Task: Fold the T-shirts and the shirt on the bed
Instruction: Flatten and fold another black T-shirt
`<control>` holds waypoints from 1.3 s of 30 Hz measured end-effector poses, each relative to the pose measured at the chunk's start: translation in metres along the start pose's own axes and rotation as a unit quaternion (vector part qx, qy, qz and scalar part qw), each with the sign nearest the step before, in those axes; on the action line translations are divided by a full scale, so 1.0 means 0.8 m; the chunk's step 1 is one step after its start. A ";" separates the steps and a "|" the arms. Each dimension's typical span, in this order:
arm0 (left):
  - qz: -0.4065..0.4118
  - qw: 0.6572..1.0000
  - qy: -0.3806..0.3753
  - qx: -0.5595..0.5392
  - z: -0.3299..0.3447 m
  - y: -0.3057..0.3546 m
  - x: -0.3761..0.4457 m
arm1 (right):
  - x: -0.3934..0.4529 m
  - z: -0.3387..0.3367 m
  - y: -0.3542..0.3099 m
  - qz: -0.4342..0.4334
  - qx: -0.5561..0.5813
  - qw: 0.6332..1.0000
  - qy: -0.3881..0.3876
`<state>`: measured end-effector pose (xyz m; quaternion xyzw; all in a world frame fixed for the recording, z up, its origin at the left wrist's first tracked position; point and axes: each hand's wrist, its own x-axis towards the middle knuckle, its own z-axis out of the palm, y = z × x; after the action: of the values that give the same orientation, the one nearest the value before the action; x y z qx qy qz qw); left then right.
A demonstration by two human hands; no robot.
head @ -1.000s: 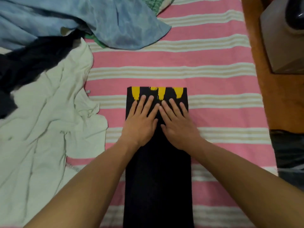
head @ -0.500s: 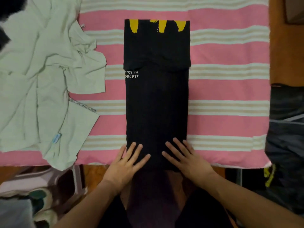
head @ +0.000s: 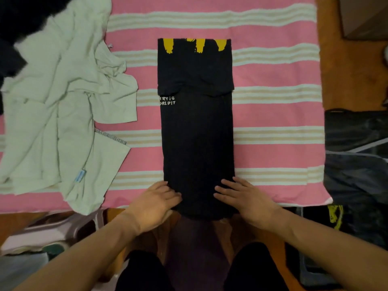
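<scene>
Left hand [head: 154,203]: at the near-left corner of the black T-shirt [head: 197,131], fingers bent at the cloth's edge; whether they pinch it or only press cannot be told.
Right hand [head: 245,201]: flat on the near-right corner, fingers straight and spread, clamped on nothing.
Black T-shirt: folded to a narrow strip in the middle of the bed [head: 273,114], its hem end hanging just over the bed's near edge, between the hands.
Long axis: runs straight away from the person, near edge toward far edge; the yellow print [head: 199,45] marks the far end, where a flap is already turned back.
Key relation: the whole shirt lies ahead of both hands, each about equally near its own corner, so the next fold likely carries the near end forward along that axis.
Pale green shirt [head: 63,106]: crumpled at the bed's left side, apart from the strip, not yet folded.
</scene>
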<state>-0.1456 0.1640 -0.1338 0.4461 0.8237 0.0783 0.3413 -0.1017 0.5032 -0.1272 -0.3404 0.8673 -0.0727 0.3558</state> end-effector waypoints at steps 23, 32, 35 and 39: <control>-0.452 0.572 0.288 -0.621 -0.060 -0.038 0.107 | 0.121 -0.089 0.047 0.469 0.499 0.669 0.289; -0.369 0.845 0.320 -0.217 -0.063 -0.001 0.088 | 0.116 -0.093 0.024 0.319 0.149 0.862 0.364; -0.481 0.710 0.283 -0.430 -0.047 0.018 0.090 | 0.127 -0.107 0.042 0.391 0.307 0.791 0.355; -0.487 0.704 0.230 -0.462 -0.032 0.026 0.079 | 0.136 -0.110 0.082 0.372 0.356 0.803 0.301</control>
<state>-0.1709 0.2309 -0.1363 -0.2633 0.8396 0.3723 0.2950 -0.2516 0.4727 -0.1481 0.1979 0.9040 -0.3375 0.1723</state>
